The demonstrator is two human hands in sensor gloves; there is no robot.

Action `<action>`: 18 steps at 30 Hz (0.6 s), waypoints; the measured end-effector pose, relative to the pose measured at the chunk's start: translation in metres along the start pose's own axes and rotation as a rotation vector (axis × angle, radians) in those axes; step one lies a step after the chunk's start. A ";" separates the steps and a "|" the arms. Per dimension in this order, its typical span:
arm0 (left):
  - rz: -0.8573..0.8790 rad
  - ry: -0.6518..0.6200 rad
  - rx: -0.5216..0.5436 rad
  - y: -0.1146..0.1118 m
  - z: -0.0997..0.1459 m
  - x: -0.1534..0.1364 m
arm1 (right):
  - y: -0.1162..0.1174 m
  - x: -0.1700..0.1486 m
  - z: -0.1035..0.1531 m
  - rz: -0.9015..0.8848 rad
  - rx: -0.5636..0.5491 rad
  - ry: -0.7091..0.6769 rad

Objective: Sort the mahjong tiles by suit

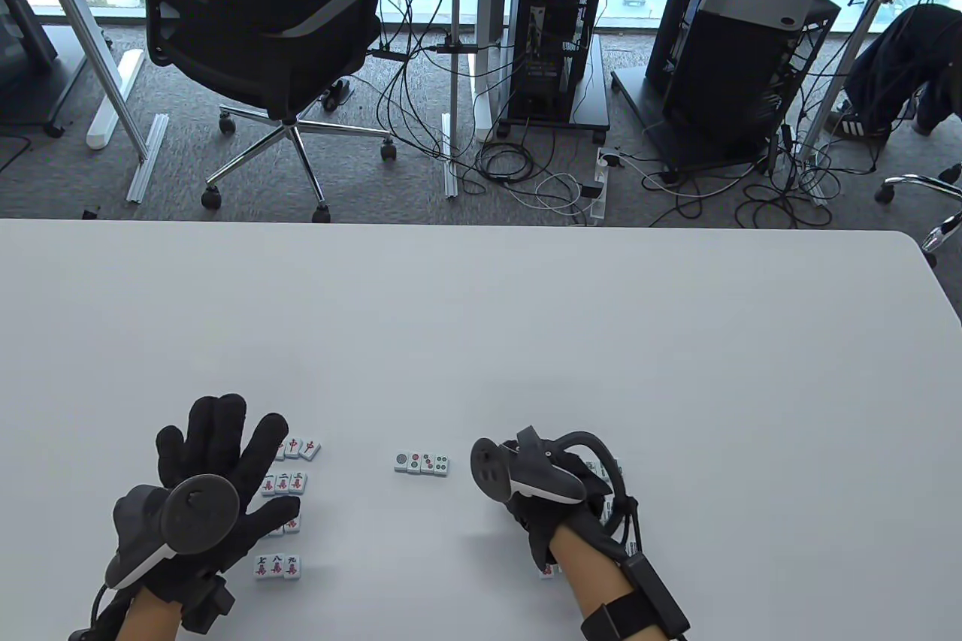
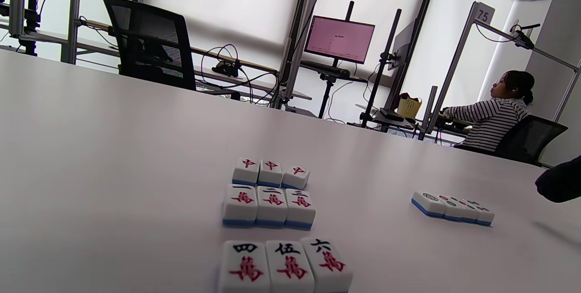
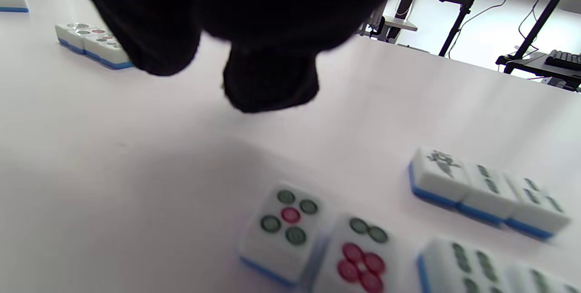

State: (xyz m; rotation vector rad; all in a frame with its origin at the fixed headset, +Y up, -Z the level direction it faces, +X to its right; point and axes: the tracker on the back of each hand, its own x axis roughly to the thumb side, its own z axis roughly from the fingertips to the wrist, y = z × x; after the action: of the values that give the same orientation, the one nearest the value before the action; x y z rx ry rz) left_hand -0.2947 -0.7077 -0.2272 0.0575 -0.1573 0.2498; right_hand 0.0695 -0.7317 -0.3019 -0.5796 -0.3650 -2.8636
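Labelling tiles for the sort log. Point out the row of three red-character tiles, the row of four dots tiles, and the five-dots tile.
row of three red-character tiles point(image 2: 270, 171), left wrist view, middle tile's face.
row of four dots tiles point(image 1: 422, 463), table view, centre of row.
five-dots tile point(image 3: 287, 217), right wrist view, its red centre dot.

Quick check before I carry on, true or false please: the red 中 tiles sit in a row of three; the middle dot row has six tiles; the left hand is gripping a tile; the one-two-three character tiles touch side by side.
1. The 中 row has three tiles: true.
2. The dot row has six tiles: false, four.
3. The left hand grips a tile: false, fingers spread, nothing held.
4. The one-two-three row touches side by side: true.
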 end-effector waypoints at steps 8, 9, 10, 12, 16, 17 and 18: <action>-0.015 0.004 -0.017 -0.002 0.000 0.001 | 0.025 -0.015 0.019 0.078 0.116 0.024; -0.017 0.005 -0.018 -0.002 0.000 0.002 | 0.028 -0.014 0.019 0.100 0.124 0.021; -0.018 0.005 -0.020 -0.002 0.000 0.002 | 0.031 -0.012 0.019 0.117 0.135 0.019; -0.018 0.006 -0.023 -0.002 0.000 0.002 | 0.033 -0.009 0.019 0.141 0.110 0.014; -0.017 0.006 -0.025 -0.002 0.000 0.003 | 0.034 -0.003 0.014 0.158 0.109 0.015; -0.017 0.005 -0.025 -0.002 -0.001 0.003 | 0.032 -0.002 0.011 0.155 0.121 0.014; -0.016 0.004 -0.025 -0.002 -0.001 0.003 | 0.031 -0.002 0.009 0.150 0.129 0.011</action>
State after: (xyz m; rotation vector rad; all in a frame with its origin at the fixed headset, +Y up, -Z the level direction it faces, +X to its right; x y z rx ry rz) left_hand -0.2914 -0.7092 -0.2273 0.0337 -0.1555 0.2315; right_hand 0.0817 -0.7585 -0.2885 -0.5423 -0.4783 -2.6759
